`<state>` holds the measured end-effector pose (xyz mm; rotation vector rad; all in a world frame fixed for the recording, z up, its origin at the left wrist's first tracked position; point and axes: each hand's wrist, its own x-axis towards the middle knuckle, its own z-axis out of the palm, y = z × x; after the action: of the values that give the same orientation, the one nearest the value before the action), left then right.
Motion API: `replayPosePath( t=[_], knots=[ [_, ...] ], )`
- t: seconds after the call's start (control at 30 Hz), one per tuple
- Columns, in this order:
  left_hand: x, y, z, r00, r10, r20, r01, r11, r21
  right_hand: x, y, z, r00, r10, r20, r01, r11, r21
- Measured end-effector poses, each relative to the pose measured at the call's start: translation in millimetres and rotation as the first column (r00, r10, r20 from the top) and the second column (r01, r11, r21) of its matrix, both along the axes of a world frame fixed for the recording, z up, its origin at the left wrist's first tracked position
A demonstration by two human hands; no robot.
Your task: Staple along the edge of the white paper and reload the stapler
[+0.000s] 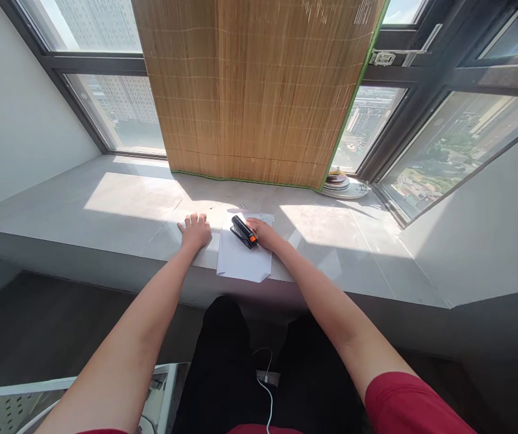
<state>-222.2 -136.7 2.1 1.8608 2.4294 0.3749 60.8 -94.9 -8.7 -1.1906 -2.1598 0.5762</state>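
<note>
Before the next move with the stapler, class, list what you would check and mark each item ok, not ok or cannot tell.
1. Right hand touches the stapler: ok.
2. Stapler sits over the paper: ok.
3. Left hand lies flat on the ledge beside the paper: ok.
4. Paper lies fully on the ledge: not ok, its near corner overhangs.
5. Stapler loaded: cannot tell.
</note>
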Motion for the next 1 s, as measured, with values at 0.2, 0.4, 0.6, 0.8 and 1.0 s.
replayPosePath(
  t=[0.2,0.4,0.6,0.8,1.0],
  knots=[
    [1,1,-0.8,1.000,0.006,-0.002,-0.006,1.000,0.013,97,0,-3.2,0.998,-0.027,0.049,0.028,0.999,-0.016],
    [-2,1,1.9,1.000,0.012,-0.018,-0.012,1.000,0.019,129,-7,-3.1,0.999,-0.026,0.031,0.027,0.999,-0.029],
    [52,-12,12.4,0.938,-0.341,-0.062,0.346,0.925,0.155,131,-17,7.7,0.968,-0.148,-0.200,0.168,0.982,0.087],
    [125,-34,6.3,0.669,-0.740,0.065,0.742,0.671,0.000,131,-45,7.1,0.935,-0.219,-0.278,0.217,0.975,-0.041],
    [146,-49,-2.3,0.783,-0.618,0.071,0.616,0.786,0.046,118,-59,-7.6,0.950,-0.230,-0.212,0.244,0.969,0.042]
  ],
)
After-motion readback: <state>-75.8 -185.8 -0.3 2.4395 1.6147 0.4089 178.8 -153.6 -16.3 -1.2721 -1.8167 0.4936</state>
